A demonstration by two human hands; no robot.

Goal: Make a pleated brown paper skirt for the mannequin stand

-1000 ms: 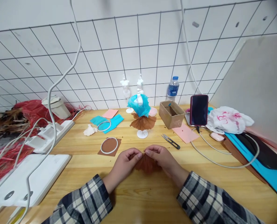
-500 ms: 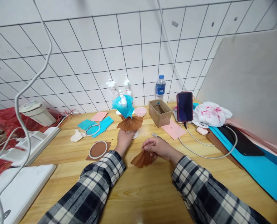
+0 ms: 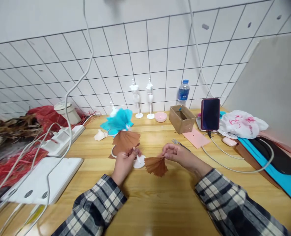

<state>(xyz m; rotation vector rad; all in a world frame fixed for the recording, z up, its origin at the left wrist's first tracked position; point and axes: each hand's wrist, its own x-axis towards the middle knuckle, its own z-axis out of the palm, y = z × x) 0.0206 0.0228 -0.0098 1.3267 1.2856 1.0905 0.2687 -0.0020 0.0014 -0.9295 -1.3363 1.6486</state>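
Observation:
My left hand (image 3: 126, 164) is closed around the lower stem of a small white dress-form figure, whose round white base (image 3: 139, 162) faces me. The figure leans over to the left, its white top (image 3: 113, 110) partly hidden behind ruffled blue crepe paper (image 3: 120, 119). Below the blue, a pleated brown paper piece (image 3: 126, 140) is fixed around it. Between the fingertips of my right hand (image 3: 178, 154) hangs a loose brown pleated paper fan (image 3: 156, 166), gathered at its upper end. The fan is just right of the base.
Two more white dress forms (image 3: 136, 95) stand by the wall beside a pink dish (image 3: 160, 117). A cardboard box (image 3: 182, 119), water bottle (image 3: 183, 91) and phone (image 3: 210, 114) stand behind my right hand. Small scissors (image 3: 181, 144) lie near it. Cables and a power strip (image 3: 65, 141) occupy the left.
My left hand has tipped the dress form from upright to the left, bringing its base toward the right hand. The brown fan has turned and come nearer the base. The view has shifted left.

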